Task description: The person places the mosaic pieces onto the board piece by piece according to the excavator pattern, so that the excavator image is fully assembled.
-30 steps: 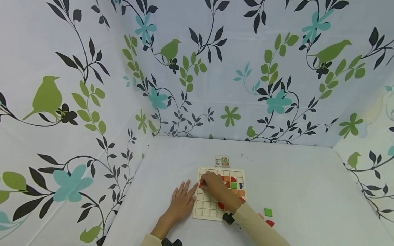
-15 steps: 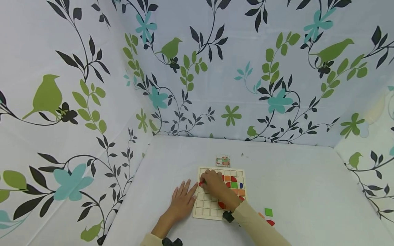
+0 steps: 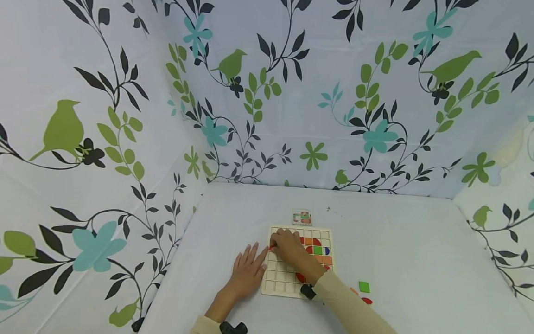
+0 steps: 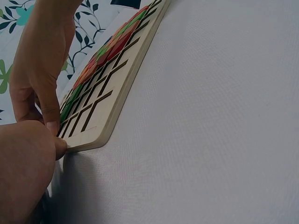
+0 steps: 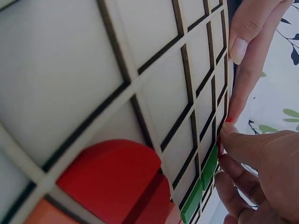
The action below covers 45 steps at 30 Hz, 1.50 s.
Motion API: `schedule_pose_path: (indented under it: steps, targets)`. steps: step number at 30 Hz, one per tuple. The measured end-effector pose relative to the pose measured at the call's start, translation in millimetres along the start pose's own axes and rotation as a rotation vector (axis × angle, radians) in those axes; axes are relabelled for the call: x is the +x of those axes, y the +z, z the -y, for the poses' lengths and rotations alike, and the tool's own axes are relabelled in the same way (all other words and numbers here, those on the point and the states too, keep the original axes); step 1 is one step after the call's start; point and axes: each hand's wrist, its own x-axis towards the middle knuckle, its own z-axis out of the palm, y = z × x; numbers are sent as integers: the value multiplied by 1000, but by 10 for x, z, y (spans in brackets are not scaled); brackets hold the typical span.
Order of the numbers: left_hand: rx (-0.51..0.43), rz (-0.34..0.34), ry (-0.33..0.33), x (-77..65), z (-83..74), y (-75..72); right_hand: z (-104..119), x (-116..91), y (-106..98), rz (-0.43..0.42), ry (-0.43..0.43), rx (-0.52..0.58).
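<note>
A pale wooden grid board (image 3: 279, 285) lies in front of me, its right part filled with coloured flat pieces. My right hand (image 3: 289, 248) reaches over it and pinches a small red piece (image 5: 228, 120) at the board's left edge. Most of that piece is hidden by the fingers. My left hand (image 3: 247, 273) lies spread on the table, its index fingertip right at the same edge, close to the red piece. Green pieces (image 5: 209, 170) sit in cells near the right fingertips. A rounded red piece (image 5: 112, 182) shows large in the right wrist view.
Behind the board lies a small patterned card (image 3: 302, 217). Right of my right sleeve are a loose green square (image 3: 364, 286), a red piece (image 3: 366, 300) and an orange piece (image 3: 354, 291), partly covered by the sleeve. Patterned cloth (image 3: 267, 139) walls the table's back and sides.
My right hand, still pinching the red piece, has edged slightly left toward the board's rim, and less of the piece shows. The left hand stays where it was.
</note>
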Motion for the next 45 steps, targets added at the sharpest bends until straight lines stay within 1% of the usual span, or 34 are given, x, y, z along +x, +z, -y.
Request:
schedule_pose_path:
  steps: [4, 9, 13, 16, 22, 25, 28, 31, 33, 35, 38, 42, 45]
  targets:
    - [-21, 2, 4, -3, -18, -4, -4, -9, -10, 10, -6, -2]
    - [-5, -9, -6, 7, 3, 42, -14, -18, -13, 13, -11, 7]
    - [39, 25, -32, 17, -30, 17, -24, -31, -28, 9, -13, 28]
    - [47, 39, -34, 22, -51, -11, -47, -44, -37, 4, -20, 33]
    - [61, -7, -26, 42, 26, 89, -76, -59, -42, 3, -40, 33]
    - [37, -17, -7, 45, 31, 84, -72, -69, -53, 5, -55, 29]
    - [17, -11, 4, 45, 27, 74, -86, -84, -55, -8, -77, 31]
    - [30, -6, -11, 52, 36, 93, -125, -118, -53, -26, -96, 51]
    - [48, -8, -24, 60, 46, 116, -177, -157, -58, -42, -92, 60]
    - [50, -14, -28, 68, 52, 137, -236, -229, -109, -39, -69, 85]
    - [44, -12, -29, 71, 41, 140, -358, -387, -257, -23, -1, 166]
    - [26, 9, -29, 56, -5, 69, -559, -675, -506, -19, 134, 280]
    - [27, 30, -34, 42, -45, 4, -741, -944, -663, -26, 261, 312]
